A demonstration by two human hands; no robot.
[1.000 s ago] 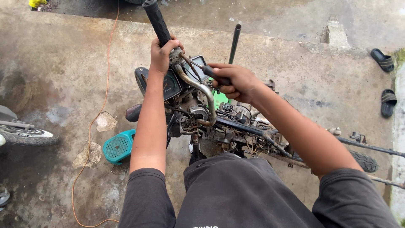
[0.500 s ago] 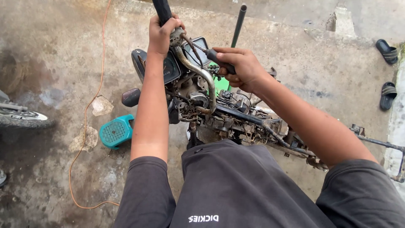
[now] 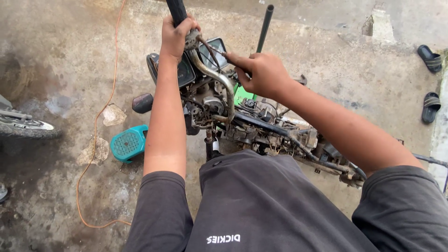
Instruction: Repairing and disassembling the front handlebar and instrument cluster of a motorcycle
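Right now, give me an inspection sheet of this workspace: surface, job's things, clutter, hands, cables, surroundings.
Surface: stained, damp concrete floor.
Job's things: stripped motorcycle frame with bent chrome handlebar, gauges and exposed engine parts.
Clutter: teal perforated cover on the floor; two pale broken fragments beside it.
Hands: left hand closed round the black handlebar grip; right hand closed round a thin tool or lever near the gauges, exact kind unclear.
Cables: orange cord trailing across the floor; thin control cables by the gauges.
Surroundings: another wheel at left edge; two black sandals at right.

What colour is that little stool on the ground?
Teal, seen in the head view: the stool.
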